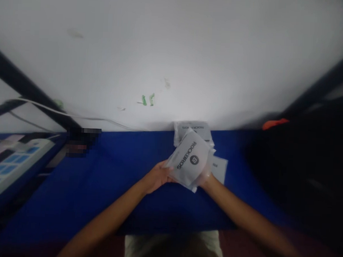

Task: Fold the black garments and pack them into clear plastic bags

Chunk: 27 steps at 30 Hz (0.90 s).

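Note:
A frosted plastic bag (189, 154) printed ROCKBROS is held up at a tilt over the blue table. My left hand (157, 177) is closed on the bag's lower left edge, with part of its fingers behind it. My right hand (206, 173) is at the bag's right end, dimly visible through or behind the cloudy plastic. Its fingers are hidden, so their pose is unclear. Just behind lies a pile of similar printed bags (198, 126) against the wall. Another flat printed bag (221, 169) lies on the table, partly covered by the held one.
The blue tabletop (107, 171) meets a white wall (175, 49). At the left is a pale case with blue panels (15, 165), and a white cable (75, 115) runs along the wall. A large dark object (306, 168) and an orange item (275, 124) are on the right.

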Tool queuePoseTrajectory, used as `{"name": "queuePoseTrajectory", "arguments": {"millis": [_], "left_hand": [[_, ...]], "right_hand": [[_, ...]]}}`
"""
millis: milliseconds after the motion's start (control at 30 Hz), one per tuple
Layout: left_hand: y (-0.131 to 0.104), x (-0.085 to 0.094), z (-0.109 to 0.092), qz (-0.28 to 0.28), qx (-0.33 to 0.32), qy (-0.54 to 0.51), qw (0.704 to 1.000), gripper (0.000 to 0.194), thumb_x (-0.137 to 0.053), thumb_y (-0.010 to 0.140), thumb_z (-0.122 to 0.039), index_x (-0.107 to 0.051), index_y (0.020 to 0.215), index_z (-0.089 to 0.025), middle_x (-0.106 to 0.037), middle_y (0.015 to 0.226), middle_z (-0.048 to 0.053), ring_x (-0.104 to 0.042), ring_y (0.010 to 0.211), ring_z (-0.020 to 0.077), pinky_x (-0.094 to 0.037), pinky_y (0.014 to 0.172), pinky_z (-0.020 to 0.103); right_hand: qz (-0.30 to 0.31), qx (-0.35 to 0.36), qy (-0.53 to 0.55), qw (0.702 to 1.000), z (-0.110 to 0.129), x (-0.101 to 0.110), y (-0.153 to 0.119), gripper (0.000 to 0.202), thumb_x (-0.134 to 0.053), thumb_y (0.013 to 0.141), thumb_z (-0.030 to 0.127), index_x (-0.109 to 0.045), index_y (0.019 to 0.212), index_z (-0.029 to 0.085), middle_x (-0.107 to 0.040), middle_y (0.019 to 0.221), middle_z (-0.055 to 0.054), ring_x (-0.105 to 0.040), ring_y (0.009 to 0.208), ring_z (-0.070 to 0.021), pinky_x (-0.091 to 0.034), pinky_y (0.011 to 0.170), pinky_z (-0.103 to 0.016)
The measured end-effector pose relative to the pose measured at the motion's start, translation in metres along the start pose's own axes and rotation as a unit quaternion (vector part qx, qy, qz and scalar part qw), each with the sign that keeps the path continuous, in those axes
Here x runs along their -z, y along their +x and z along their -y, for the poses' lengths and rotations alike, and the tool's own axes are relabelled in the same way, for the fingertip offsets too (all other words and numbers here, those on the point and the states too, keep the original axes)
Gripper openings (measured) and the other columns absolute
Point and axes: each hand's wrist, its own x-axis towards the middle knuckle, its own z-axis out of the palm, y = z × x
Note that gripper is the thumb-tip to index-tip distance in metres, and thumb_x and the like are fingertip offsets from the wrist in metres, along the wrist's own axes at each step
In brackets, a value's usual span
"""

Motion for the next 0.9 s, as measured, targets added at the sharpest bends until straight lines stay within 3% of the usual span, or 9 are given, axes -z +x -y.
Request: {"name": "queuePoseTrajectory", "arguments": {"millis": [67,133,233,300,400,533,667,800,900], "left_hand": [[0.003,0.003,0.002,-0.015,-0.031,-0.038,0.999,0.045,-0.075,0.079,-0.037,-0.063,0.114,-0.012,-0.07,0.106,0.014,-0.069,0.094,0.0257,-0.057,0.084,0.04],[0.004,0.003,0.004,-0.031,-0.035,-0.03,0.998,0.042,-0.075,0.079,-0.037,-0.063,0.11,-0.012,-0.071,0.101,0.012,-0.07,0.088,0.0235,-0.059,0.078,0.037],[0.001,0.0,0.007,-0.023,0.027,0.055,0.998,0.04,-0.072,0.082,-0.04,-0.061,0.104,-0.009,-0.072,0.087,0.012,-0.07,0.07,0.0211,-0.059,0.056,0.03],[-0.003,-0.002,0.007,-0.003,0.068,0.114,0.991,0.041,-0.067,0.085,-0.045,-0.059,0.101,-0.008,-0.071,0.082,0.013,-0.068,0.057,0.0187,-0.053,0.041,0.025],[-0.008,-0.004,0.002,0.044,0.107,0.168,0.979,0.043,-0.062,0.087,-0.049,-0.061,0.098,-0.008,-0.072,0.088,0.016,-0.065,0.051,0.015,-0.046,0.034,0.019],[-0.012,-0.006,0.0,0.09,0.125,0.184,0.971,0.043,-0.061,0.087,-0.05,-0.062,0.099,-0.008,-0.071,0.094,0.017,-0.064,0.053,0.013,-0.046,0.035,0.017],[-0.012,-0.007,0.006,0.095,0.126,0.181,0.971,0.038,-0.064,0.086,-0.045,-0.063,0.096,-0.009,-0.071,0.096,0.016,-0.065,0.053,0.013,-0.044,0.034,0.017],[-0.01,-0.006,0.004,0.08,0.093,0.183,0.975,0.033,-0.066,0.084,-0.04,-0.063,0.095,-0.009,-0.07,0.089,0.013,-0.065,0.054,0.0139,-0.047,0.036,0.018],[-0.009,-0.006,-0.001,0.034,0.056,0.19,0.979,0.031,-0.061,0.087,-0.042,-0.06,0.093,-0.011,-0.068,0.087,0.01,-0.064,0.052,0.0127,-0.046,0.035,0.018]], "right_hand": [[-0.012,-0.013,0.113,0.993,0.002,0.001,0.003,0.068,-0.024,0.085,0.077,-0.065,0.099,0.024,-0.074,0.091,-0.011,-0.068,0.096,-0.0303,-0.054,0.083,-0.05],[-0.01,-0.034,0.256,0.966,0.005,-0.001,0.003,0.053,-0.039,0.085,0.069,-0.064,0.102,0.025,-0.074,0.096,-0.009,-0.066,0.101,-0.0306,-0.052,0.089,-0.051],[0.023,-0.069,0.415,0.907,0.01,-0.005,-0.002,0.033,-0.058,0.08,0.046,-0.065,0.101,0.021,-0.074,0.095,-0.007,-0.063,0.108,-0.0315,-0.048,0.096,-0.053],[0.051,-0.09,0.436,0.894,0.013,-0.006,-0.005,0.029,-0.06,0.076,0.035,-0.066,0.1,0.019,-0.074,0.093,-0.007,-0.062,0.108,-0.0314,-0.046,0.098,-0.052],[0.074,-0.111,0.428,0.894,0.022,-0.002,-0.006,0.028,-0.062,0.071,0.025,-0.067,0.098,0.018,-0.074,0.093,-0.007,-0.064,0.105,-0.03,-0.045,0.1,-0.051],[0.054,-0.109,0.388,0.913,0.034,0.0,-0.01,0.028,-0.068,0.074,0.02,-0.067,0.102,0.017,-0.073,0.097,-0.006,-0.066,0.101,-0.0265,-0.047,0.099,-0.046],[0.026,-0.112,0.286,0.951,0.031,-0.005,-0.035,0.027,-0.071,0.079,0.029,-0.066,0.103,0.018,-0.072,0.102,-0.008,-0.066,0.101,-0.0277,-0.049,0.095,-0.047],[0.012,-0.039,0.078,0.996,0.018,-0.005,-0.079,0.037,-0.064,0.088,0.035,-0.059,0.121,0.022,-0.066,0.123,-0.009,-0.06,0.115,-0.0281,-0.045,0.102,-0.048],[-0.017,0.068,-0.158,0.985,0.012,-0.001,-0.11,0.045,-0.06,0.091,0.028,-0.05,0.134,0.027,-0.059,0.133,-0.009,-0.056,0.122,-0.0266,-0.044,0.104,-0.046]]}}
